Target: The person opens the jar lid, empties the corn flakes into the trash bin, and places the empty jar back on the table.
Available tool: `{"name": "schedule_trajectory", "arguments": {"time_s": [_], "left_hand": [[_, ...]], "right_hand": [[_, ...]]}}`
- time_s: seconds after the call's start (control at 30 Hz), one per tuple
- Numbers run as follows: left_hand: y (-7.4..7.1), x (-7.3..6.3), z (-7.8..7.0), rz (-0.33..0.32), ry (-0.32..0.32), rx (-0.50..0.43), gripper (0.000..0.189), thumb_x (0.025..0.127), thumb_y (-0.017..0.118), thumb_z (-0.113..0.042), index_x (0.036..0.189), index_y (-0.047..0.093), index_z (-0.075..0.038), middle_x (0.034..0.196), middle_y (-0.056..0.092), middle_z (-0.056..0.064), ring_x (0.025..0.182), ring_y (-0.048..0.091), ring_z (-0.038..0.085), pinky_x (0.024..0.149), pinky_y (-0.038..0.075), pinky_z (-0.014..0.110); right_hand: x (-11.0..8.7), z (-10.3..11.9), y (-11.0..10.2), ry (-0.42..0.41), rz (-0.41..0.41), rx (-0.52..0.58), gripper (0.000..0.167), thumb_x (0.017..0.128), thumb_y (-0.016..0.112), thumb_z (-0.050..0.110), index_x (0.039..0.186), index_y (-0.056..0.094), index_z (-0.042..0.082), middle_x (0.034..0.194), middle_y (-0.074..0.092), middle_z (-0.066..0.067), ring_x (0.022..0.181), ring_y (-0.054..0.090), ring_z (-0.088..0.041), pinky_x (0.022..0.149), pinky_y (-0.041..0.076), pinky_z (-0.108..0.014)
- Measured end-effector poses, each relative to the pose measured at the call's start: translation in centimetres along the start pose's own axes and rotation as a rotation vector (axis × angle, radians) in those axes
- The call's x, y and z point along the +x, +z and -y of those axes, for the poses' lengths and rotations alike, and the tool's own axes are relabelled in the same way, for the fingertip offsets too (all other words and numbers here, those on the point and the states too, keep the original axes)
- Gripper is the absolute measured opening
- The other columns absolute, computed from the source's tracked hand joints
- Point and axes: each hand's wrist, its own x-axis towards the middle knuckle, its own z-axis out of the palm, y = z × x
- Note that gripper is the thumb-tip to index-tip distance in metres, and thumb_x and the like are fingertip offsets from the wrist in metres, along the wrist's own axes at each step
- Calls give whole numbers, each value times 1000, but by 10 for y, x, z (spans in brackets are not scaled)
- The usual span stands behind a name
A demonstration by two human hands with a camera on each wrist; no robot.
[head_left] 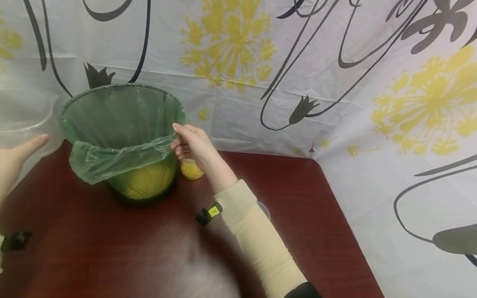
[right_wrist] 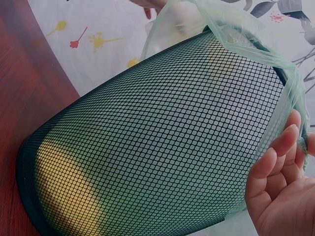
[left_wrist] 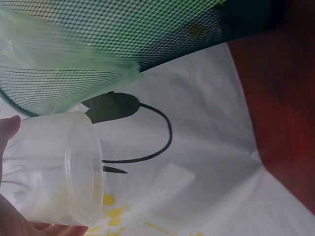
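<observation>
A green mesh wastebasket (head_left: pixel 149 182) stands upright on the table, lined with a translucent green bin bag (head_left: pixel 119 159) whose edge is folded out over the front of the rim. My right hand (head_left: pixel 195 149) pinches the bag's edge at the right side of the rim; its curled fingers show in the right wrist view. To the left of the basket, my left hand (head_left: pixel 15 163) grips a clear plastic tub (left_wrist: pixel 54 172) above the table. Something yellow (right_wrist: pixel 69 191) shows through the mesh near the basket's bottom.
A small tub of yellow bits (head_left: pixel 191 169) sits just right of the basket. Partly hidden by my right forearm, a clear round rim (head_left: pixel 264 210) lies on the dark red table (head_left: pixel 156 256). Patterned white cloth (head_left: pixel 231 120) hangs behind and along the right.
</observation>
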Motion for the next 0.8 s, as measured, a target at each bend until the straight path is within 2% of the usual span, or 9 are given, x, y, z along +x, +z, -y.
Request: {"name": "schedule_trajectory", "arguments": {"time_s": [0.2, 0.3, 0.4, 0.53, 0.6, 0.73, 0.8], "left_hand": [[11, 3, 24, -72, -30, -73, 91, 83, 71, -25, 151, 11, -28, 153, 18, -6, 136, 17, 6, 110, 8, 22], [16, 4, 39, -71, -52, -96, 89, 82, 73, -23, 150, 16, -27, 151, 21, -6, 134, 19, 6, 110, 10, 21], [19, 5, 54, -82, -48, -78, 89, 80, 74, -22, 149, 19, -26, 151, 20, -5, 136, 18, 7, 110, 11, 23], [22, 4, 66, -83, -67, -46, 91, 79, 76, -24, 149, 19, -25, 153, 19, -1, 137, 16, 8, 111, 10, 24], [24, 4, 72, -87, -52, -45, 92, 78, 77, -23, 148, 19, -26, 152, 21, -2, 137, 16, 8, 111, 10, 24], [28, 3, 84, -115, 50, -53, 94, 74, 80, -17, 147, 21, -29, 141, 26, -11, 134, 20, 8, 110, 12, 22], [30, 1, 90, -114, 78, -69, 97, 72, 81, -14, 147, 21, -29, 141, 26, -9, 132, 22, 9, 109, 14, 23]], "right_hand": [[0, 0, -1, -2, -7, -6, 29, 96, 57, 29, 75, 48, 12, 59, 59, -4, 47, 48, -14, 47, 42, -25], [0, -1, -1, -3, -12, -6, 29, 96, 57, 30, 75, 49, 12, 59, 59, -4, 46, 48, -14, 46, 42, -25], [0, -1, -1, -3, -9, -7, 29, 96, 57, 30, 75, 48, 11, 59, 59, -4, 46, 48, -14, 47, 43, -26], [0, -1, 0, -1, -3, -10, 29, 96, 57, 30, 76, 48, 11, 59, 59, -4, 47, 48, -14, 47, 43, -25], [0, -1, 0, -2, -3, -10, 29, 96, 57, 30, 76, 48, 11, 59, 59, -4, 47, 48, -14, 47, 43, -25], [0, -1, 0, -9, -10, -8, 29, 96, 57, 30, 75, 48, 12, 59, 59, -4, 47, 48, -14, 47, 43, -25], [1, -1, 0, -12, -12, -11, 29, 96, 57, 30, 75, 48, 11, 59, 59, -4, 47, 48, -14, 47, 43, -25]]}}
